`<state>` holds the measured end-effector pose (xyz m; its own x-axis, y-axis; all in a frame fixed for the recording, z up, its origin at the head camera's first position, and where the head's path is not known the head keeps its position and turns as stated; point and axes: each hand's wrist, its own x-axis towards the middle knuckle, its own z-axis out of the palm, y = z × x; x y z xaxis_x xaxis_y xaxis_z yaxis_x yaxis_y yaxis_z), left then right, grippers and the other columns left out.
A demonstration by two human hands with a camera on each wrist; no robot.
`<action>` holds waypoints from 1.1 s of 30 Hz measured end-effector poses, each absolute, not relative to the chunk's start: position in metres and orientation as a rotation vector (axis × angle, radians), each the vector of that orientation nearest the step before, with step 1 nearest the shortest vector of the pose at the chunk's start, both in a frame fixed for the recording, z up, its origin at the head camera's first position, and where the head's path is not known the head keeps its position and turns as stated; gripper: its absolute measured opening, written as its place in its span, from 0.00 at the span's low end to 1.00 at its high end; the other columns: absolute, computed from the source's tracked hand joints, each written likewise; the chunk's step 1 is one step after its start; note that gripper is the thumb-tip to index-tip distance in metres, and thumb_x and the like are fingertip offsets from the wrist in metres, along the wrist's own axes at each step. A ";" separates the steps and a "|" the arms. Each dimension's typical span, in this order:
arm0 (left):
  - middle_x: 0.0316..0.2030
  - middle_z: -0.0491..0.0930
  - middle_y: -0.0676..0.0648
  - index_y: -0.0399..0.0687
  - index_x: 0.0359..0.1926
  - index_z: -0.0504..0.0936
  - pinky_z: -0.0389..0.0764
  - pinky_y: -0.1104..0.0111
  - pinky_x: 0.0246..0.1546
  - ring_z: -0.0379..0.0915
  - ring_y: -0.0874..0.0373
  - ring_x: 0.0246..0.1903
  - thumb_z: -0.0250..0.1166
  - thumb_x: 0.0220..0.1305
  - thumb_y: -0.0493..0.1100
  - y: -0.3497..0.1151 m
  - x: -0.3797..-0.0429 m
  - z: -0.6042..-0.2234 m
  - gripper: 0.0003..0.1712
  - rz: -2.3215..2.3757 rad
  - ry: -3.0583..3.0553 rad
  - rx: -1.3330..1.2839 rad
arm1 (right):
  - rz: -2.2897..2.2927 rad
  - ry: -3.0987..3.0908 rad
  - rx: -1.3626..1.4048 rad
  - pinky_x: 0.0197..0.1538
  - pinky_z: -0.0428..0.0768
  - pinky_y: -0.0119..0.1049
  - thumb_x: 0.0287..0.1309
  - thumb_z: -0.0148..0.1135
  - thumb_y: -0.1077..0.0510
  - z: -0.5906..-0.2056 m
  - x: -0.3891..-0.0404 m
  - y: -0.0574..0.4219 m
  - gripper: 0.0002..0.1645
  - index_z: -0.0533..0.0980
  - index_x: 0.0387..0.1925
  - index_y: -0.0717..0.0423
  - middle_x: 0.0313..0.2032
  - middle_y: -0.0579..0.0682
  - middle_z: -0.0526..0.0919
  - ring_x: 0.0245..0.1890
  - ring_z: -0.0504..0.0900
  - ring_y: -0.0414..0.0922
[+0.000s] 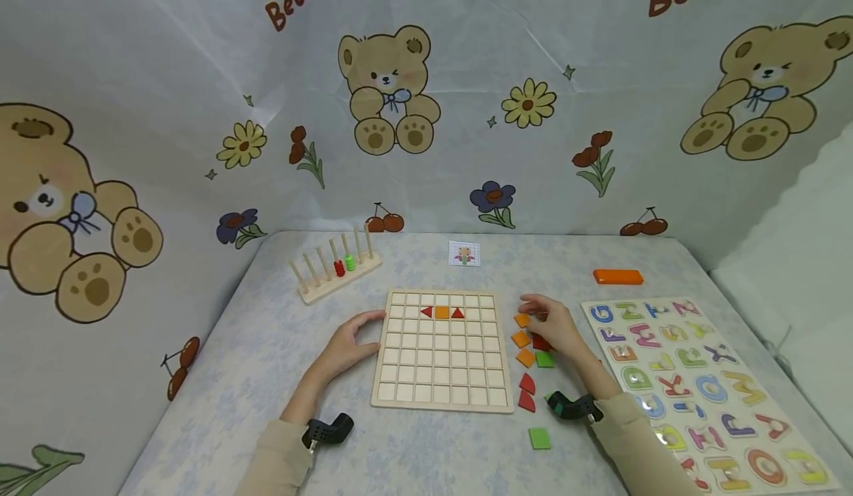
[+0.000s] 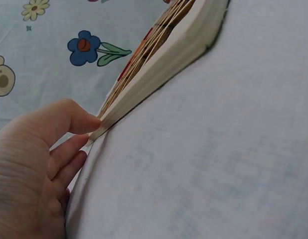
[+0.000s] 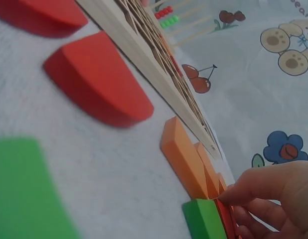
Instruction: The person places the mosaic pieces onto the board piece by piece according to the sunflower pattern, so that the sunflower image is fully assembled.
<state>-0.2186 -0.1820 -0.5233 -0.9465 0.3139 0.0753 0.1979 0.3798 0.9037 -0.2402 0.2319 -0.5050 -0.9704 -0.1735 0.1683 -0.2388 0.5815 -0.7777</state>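
Observation:
A wooden grid board lies on the table, with a red triangle, an orange square and another red triangle in its second row. My left hand rests at the board's left edge, thumb and index finger spread along its side; the left wrist view has the thumb touching the rim. Right of the board, my right hand reaches over loose pieces. Its fingertips are around the farthest orange piece, and the thumb overlaps a red piece beside a green block.
Red quarter-round pieces and a green square lie nearer me. An alphabet board stretches along the right, with an orange box behind it. Farther back are a peg rack with red and green beads and a pattern card.

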 end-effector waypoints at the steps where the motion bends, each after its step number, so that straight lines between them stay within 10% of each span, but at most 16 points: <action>1: 0.65 0.70 0.45 0.48 0.64 0.71 0.56 0.48 0.71 0.57 0.47 0.70 0.67 0.57 0.37 -0.182 -0.219 -0.524 0.33 1.626 2.519 0.467 | 1.356 -2.728 0.366 0.52 0.78 0.52 0.50 0.62 0.73 -0.505 -0.240 0.232 0.28 0.72 0.56 0.69 0.44 0.65 0.83 0.47 0.80 0.60; 33: 0.65 0.69 0.46 0.50 0.64 0.71 0.54 0.49 0.72 0.55 0.48 0.71 0.67 0.57 0.36 -0.181 -0.218 -0.524 0.33 1.636 2.502 0.441 | 1.477 -2.652 0.356 0.46 0.82 0.38 0.49 0.66 0.70 -0.497 -0.242 0.206 0.29 0.72 0.56 0.69 0.44 0.65 0.82 0.42 0.80 0.56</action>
